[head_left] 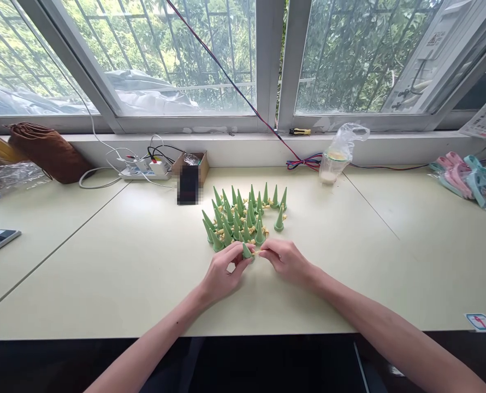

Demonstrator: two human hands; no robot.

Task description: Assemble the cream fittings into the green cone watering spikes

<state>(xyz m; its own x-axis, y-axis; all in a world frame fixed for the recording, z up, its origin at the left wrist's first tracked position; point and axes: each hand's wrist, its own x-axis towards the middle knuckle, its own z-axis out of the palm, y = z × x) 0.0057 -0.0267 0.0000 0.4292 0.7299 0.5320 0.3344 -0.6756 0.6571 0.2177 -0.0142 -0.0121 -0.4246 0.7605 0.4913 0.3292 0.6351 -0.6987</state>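
My left hand (227, 268) is closed on a small green cone (246, 251) with a round base, gripping it between thumb and fingers. From the cone's right side sticks out a small yellowish piece (255, 253). My right hand (284, 258) pinches the end of that piece; what it is exactly is too small to tell. Just beyond my hands stands a cluster of similar green cones (237, 218), upright, several with gold-coloured fittings at their sides. One green cone (279, 220) stands a little apart at the cluster's right.
Along the back lie a power strip (144, 172), a small cardboard box (202, 164), bundled wires (304, 162) and a plastic bag with a cup (335, 158). Pink and blue plastic items (468, 177) rest at right, a brown pouch (48, 153) at left. The table's front edge (267, 334) is near.
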